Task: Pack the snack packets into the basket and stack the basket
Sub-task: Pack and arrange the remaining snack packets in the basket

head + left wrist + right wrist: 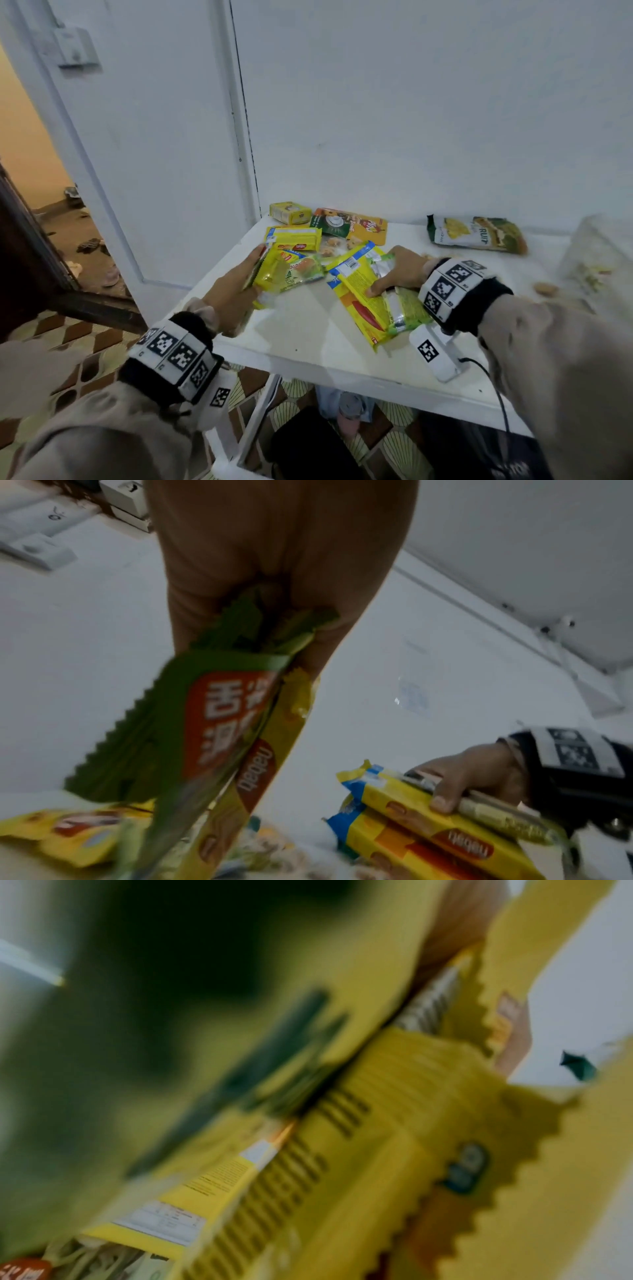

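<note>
My left hand (pixel 239 284) grips a bunch of yellow and green snack packets (pixel 291 274) above the white table (pixel 308 342); the left wrist view shows the same green and yellow packets (pixel 219 737) pinched between fingers and thumb. My right hand (pixel 400 274) holds a stack of long yellow packets (pixel 363 294) plus a green one (pixel 407 308), thumb on top. The right wrist view is blurred and filled with those yellow packets (pixel 342 1150). The translucent basket (pixel 603 260) is a blur at the right edge of the table.
More packets lie at the back of the table: a yellow one (pixel 294 238), a small yellow box (pixel 290 213), an orange-green pouch (pixel 349 224) and a dried fruit bag (pixel 476 234). A white camera device (pixel 438 353) with a cable sits near the front edge. Wall behind, open doorway left.
</note>
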{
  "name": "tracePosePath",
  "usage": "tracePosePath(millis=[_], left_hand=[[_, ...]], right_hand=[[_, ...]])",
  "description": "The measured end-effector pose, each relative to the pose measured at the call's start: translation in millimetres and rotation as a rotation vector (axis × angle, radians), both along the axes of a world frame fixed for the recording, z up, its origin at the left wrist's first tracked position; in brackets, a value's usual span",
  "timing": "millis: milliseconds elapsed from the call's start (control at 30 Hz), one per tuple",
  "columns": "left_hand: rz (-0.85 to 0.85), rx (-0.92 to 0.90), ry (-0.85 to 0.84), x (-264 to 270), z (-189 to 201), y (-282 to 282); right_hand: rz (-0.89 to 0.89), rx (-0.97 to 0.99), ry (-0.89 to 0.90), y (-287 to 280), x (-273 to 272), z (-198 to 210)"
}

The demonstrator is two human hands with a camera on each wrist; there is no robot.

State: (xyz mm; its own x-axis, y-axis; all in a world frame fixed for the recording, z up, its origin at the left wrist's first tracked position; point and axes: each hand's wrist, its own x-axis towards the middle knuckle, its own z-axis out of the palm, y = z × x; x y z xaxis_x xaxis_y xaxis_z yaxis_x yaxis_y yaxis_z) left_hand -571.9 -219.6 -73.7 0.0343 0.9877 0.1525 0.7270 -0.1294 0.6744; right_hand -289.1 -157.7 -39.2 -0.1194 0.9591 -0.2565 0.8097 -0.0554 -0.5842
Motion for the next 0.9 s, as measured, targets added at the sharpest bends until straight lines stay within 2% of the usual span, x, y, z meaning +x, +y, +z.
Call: tracePosePath(millis=[167, 367, 633, 900], left_hand=[[-0.093, 0.071, -0.298, 49, 24, -12], [-0.221, 0.153, -0.626, 160, 55, -12], [-0.429, 0.264, -0.744, 335, 99, -20], [-0.573, 0.256, -0.693, 471, 124, -23]], right_hand=[[0.009, 0.065, 0.031, -15, 45, 28], [-0.058, 0.170, 0.053, -51, 139, 71], [-0.289, 0.341, 0.005, -106, 313, 124], [-0.496, 0.342, -0.111, -148, 446, 135]])
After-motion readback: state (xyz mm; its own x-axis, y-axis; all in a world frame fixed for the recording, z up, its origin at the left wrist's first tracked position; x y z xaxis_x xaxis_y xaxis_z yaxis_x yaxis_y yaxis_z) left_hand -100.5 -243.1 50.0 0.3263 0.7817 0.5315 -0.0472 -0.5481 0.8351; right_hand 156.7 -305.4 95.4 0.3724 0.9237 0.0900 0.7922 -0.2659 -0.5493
